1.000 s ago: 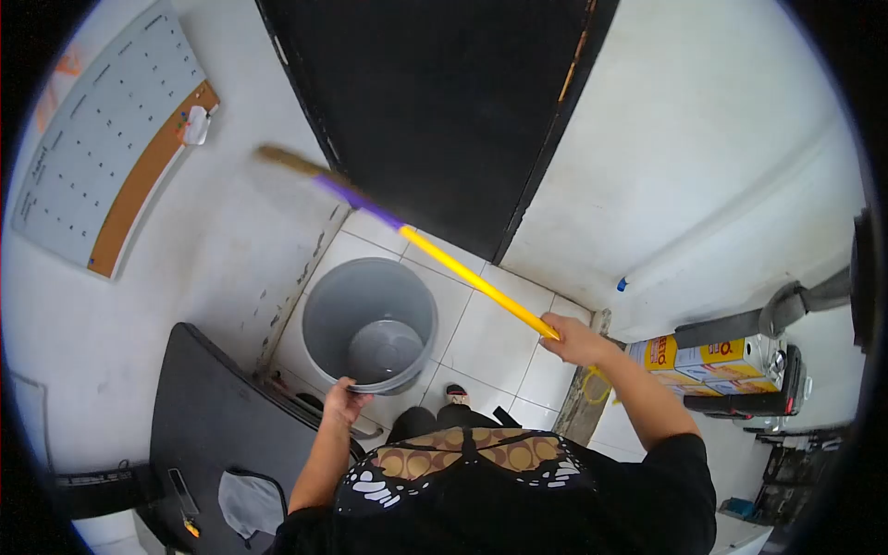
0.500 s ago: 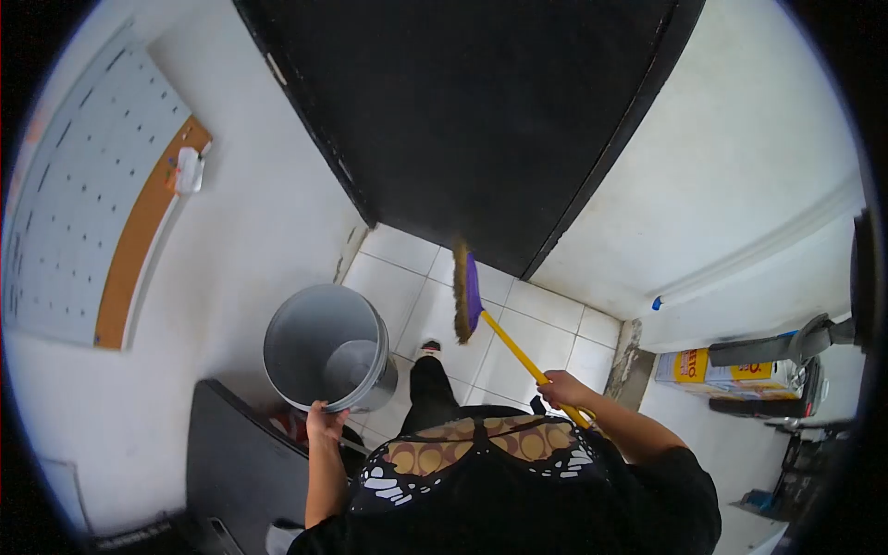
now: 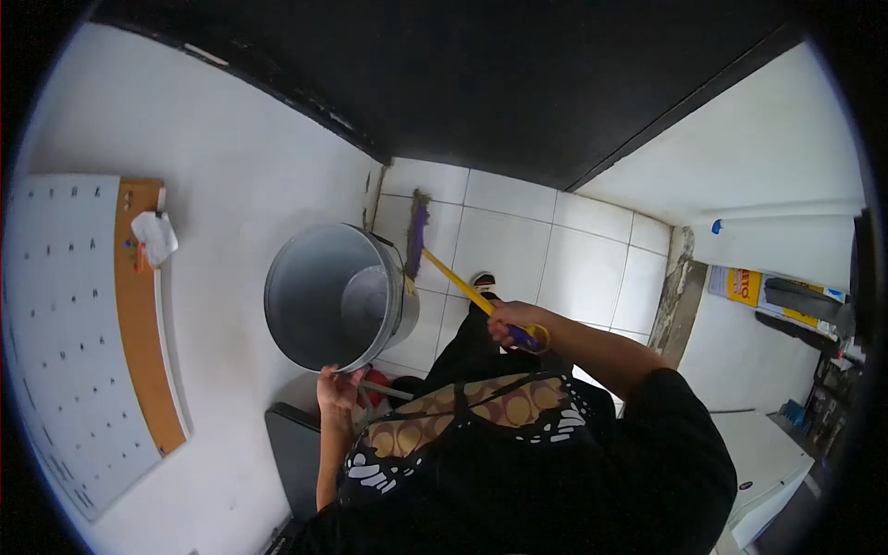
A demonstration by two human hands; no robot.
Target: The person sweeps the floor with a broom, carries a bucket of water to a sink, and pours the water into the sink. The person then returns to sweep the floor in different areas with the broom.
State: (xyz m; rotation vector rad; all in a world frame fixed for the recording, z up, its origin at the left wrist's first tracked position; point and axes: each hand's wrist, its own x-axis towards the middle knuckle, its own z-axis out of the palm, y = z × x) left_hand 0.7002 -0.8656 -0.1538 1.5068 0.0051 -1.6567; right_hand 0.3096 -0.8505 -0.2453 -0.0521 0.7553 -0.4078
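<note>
My left hand (image 3: 339, 388) grips the near rim of a large grey bucket (image 3: 319, 305), tilted so that its hollow inside faces me. In my right hand (image 3: 514, 324) is the yellow handle of a broom (image 3: 453, 276), held near its purple end. The purple broom head with its dark, dusty bristles (image 3: 413, 227) is just right of the bucket, over the white floor tiles near the wall. A thin handle hangs at the bucket's right side. Whether the bristles touch the floor I cannot tell.
A black door (image 3: 555, 83) stands ahead, with white walls on both sides. A board with a cork strip (image 3: 148, 342) hangs on the left wall. Below it is a dark panel (image 3: 294, 458). Yellow-and-white boxes (image 3: 740, 285) and a white cabinet (image 3: 754, 462) stand at right.
The view has turned toward the left. The broom head has swung left, close beside the bucket, and my right hand has come inward with it. My left hand keeps its hold on the bucket.
</note>
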